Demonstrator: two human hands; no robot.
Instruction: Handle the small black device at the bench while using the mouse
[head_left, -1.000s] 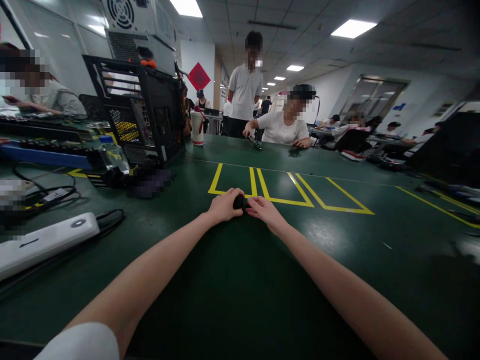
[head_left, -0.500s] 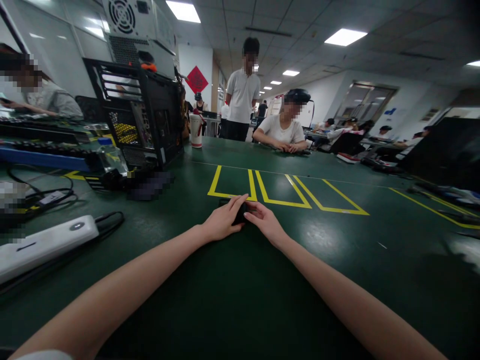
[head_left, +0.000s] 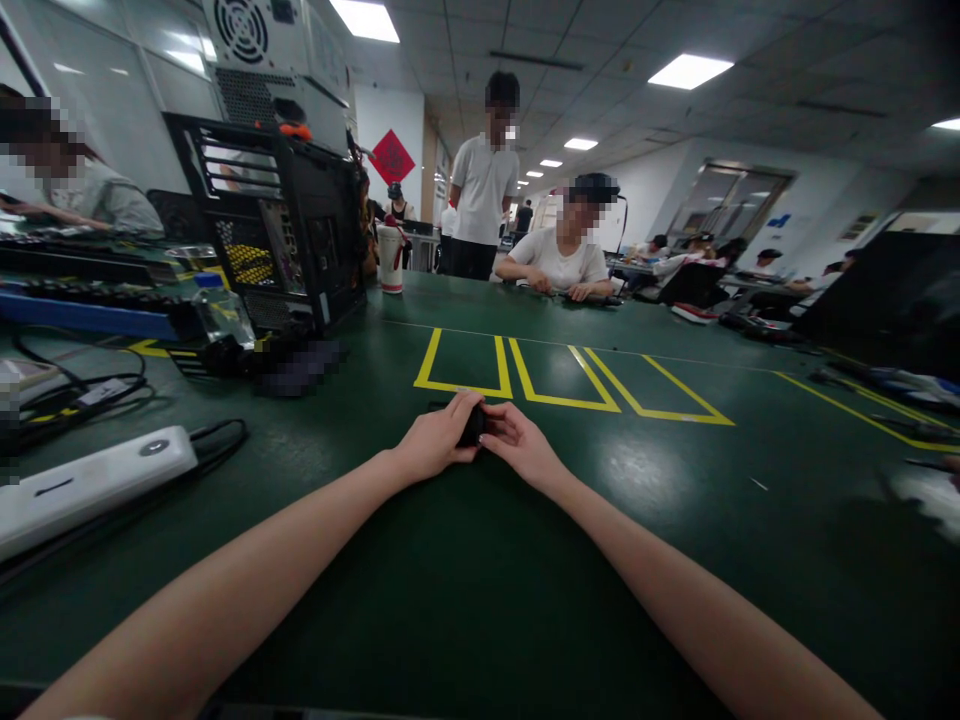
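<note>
Between my two hands is a small black object (head_left: 473, 428), mostly covered by fingers, so its kind does not show. My left hand (head_left: 442, 437) is wrapped over it from the left, and a dark edge juts out behind the knuckles. From the right, my right hand (head_left: 517, 440) grips the object's near end with thumb and fingertips. Both hands are low over the green table (head_left: 360, 600), just in front of yellow tape outlines (head_left: 555, 402). Whether the object rests on the tabletop I cannot tell.
On the left stand an open black computer case (head_left: 285, 230), a metal power supply (head_left: 247, 40), a plastic bottle (head_left: 225, 315) and a white power strip (head_left: 97, 490) with black cables. A paper cup (head_left: 391, 260) stands farther back. Across the table a person (head_left: 562, 250) sits; another (head_left: 487, 180) stands behind.
My hands and the black object have shifted slightly left. My left fingers, stretched over it before, are now more curled around it. The seated person's hands have moved apart.
</note>
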